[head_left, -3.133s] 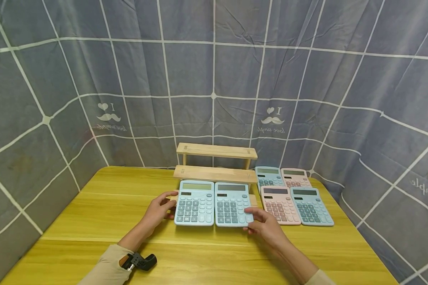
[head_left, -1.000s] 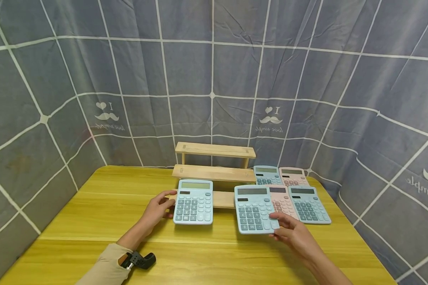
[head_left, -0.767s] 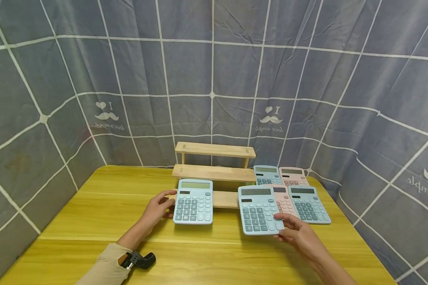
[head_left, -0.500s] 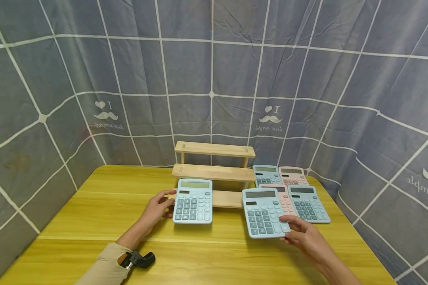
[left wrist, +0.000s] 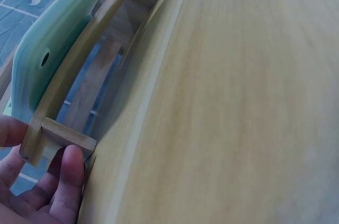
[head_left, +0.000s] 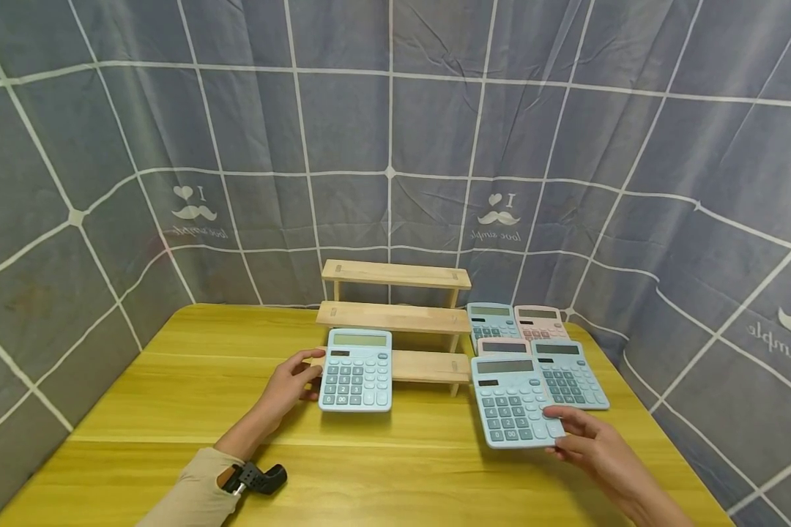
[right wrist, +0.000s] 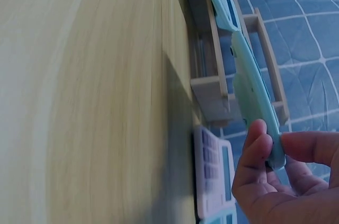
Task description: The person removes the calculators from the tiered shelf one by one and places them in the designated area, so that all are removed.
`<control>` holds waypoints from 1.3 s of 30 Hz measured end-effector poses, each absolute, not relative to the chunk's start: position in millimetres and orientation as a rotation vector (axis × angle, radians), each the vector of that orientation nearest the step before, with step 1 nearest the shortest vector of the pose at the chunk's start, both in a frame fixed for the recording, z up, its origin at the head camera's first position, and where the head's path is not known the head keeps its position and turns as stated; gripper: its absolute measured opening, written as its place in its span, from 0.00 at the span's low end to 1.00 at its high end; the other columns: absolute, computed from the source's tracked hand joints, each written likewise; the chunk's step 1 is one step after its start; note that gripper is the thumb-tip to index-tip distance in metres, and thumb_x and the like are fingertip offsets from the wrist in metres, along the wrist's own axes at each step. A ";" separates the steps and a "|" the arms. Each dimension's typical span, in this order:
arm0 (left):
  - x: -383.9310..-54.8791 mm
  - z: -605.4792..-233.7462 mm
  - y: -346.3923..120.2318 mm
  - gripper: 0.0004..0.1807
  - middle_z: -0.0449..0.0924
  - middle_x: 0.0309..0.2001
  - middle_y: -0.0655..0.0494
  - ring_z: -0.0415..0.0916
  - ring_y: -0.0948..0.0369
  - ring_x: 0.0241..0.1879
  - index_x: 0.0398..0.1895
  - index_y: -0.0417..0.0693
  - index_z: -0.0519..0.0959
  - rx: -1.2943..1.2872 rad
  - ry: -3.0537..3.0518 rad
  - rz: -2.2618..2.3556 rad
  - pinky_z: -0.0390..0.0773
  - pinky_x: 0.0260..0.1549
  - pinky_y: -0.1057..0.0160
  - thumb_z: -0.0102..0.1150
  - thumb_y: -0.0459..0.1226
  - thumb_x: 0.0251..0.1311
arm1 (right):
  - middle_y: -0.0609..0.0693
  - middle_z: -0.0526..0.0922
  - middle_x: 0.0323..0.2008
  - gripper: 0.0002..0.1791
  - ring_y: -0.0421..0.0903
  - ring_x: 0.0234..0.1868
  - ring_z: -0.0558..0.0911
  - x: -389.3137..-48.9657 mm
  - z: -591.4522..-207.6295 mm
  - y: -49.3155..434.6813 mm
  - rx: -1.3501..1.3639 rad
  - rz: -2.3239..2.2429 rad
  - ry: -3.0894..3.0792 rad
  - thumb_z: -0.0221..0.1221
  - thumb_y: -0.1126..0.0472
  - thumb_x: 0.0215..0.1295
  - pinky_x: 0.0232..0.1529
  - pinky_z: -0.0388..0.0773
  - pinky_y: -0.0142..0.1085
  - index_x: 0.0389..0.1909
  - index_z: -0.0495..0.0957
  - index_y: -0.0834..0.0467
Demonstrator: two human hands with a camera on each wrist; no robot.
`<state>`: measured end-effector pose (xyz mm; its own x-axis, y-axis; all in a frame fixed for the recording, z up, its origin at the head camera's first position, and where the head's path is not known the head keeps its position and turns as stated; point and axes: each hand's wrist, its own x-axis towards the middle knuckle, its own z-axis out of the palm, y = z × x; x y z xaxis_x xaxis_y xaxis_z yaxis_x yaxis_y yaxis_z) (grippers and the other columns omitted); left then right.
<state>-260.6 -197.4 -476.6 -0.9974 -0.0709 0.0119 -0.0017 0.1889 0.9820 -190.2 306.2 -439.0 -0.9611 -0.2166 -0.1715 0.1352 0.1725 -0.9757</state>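
Observation:
My right hand (head_left: 596, 443) pinches a light blue calculator (head_left: 510, 399) by its lower right corner, thumb on one face and fingers on the other. The right wrist view shows this calculator (right wrist: 251, 81) held up off the table, its shadow falling below. A second light blue calculator (head_left: 359, 366) leans on the left part of the lowest step of a three-step wooden display stand (head_left: 395, 317). My left hand (head_left: 283, 388) holds the left end of that step; in the left wrist view its fingers (left wrist: 69, 176) curl at the stand's leg, beside the calculator's back (left wrist: 58, 49).
Right of the stand, two blue calculators (head_left: 491, 322) and two pink calculators (head_left: 537, 322) lie in two rows on the yellow wooden table (head_left: 343, 476). The held calculator overlaps the front pink one in the head view. A grey gridded curtain (head_left: 428, 132) encloses the table.
My right hand has drawn its calculator away from the stand, rightward and nearer, uncovering the right part of the lowest step. The left hand and the leaning calculator have stayed put.

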 end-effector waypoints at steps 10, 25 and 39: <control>-260.7 -477.6 -198.2 0.20 0.78 0.45 0.44 0.80 0.57 0.38 0.66 0.46 0.74 0.083 -2.383 -1.958 0.85 0.32 0.62 0.53 0.35 0.72 | 0.50 0.79 0.54 0.27 0.50 0.46 0.82 -182.8 -442.2 332.7 -0.027 -1.805 2.217 0.57 0.68 0.68 0.48 0.82 0.39 0.68 0.65 0.66; -260.5 -478.2 -198.6 0.21 0.79 0.48 0.43 0.80 0.57 0.39 0.67 0.46 0.73 0.073 -2.384 -1.964 0.84 0.33 0.62 0.53 0.36 0.72 | 0.38 0.77 0.48 0.20 0.47 0.45 0.83 -175.8 -448.1 384.4 -0.121 -1.792 2.085 0.51 0.69 0.73 0.49 0.82 0.36 0.54 0.77 0.41; -262.0 -479.0 -199.3 0.21 0.78 0.48 0.43 0.80 0.57 0.39 0.67 0.46 0.72 0.056 -2.391 -1.956 0.84 0.34 0.61 0.52 0.36 0.73 | 0.62 0.67 0.65 0.21 0.49 0.48 0.83 -175.5 -449.3 422.1 0.039 -1.746 2.120 0.55 0.68 0.71 0.51 0.82 0.42 0.54 0.79 0.38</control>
